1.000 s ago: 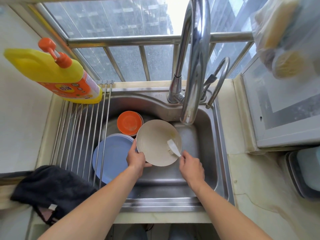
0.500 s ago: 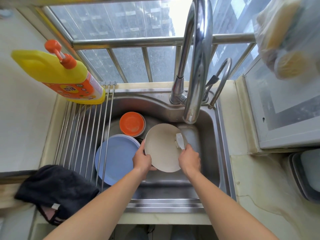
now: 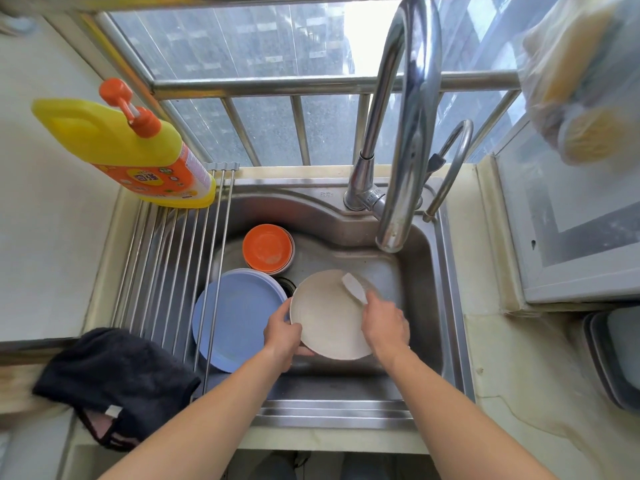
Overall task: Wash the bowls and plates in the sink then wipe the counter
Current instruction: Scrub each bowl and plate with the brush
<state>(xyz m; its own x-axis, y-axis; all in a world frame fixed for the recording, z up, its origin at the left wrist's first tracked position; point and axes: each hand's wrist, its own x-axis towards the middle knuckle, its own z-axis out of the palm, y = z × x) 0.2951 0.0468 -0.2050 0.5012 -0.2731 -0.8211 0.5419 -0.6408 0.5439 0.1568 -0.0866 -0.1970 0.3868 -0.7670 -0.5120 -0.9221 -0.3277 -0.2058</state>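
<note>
At the lower left of the frame a black cloth lies beside the sink, with blue plates and orange bowls inside it. Both forearms reach up from the bottom edge. The left hand grips the left rim of the cream plate at centre; the right hand, fingers curled, holds a white brush on the plate's upper right.

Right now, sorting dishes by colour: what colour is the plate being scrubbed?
Cream plate, clearest in the head view.
</note>
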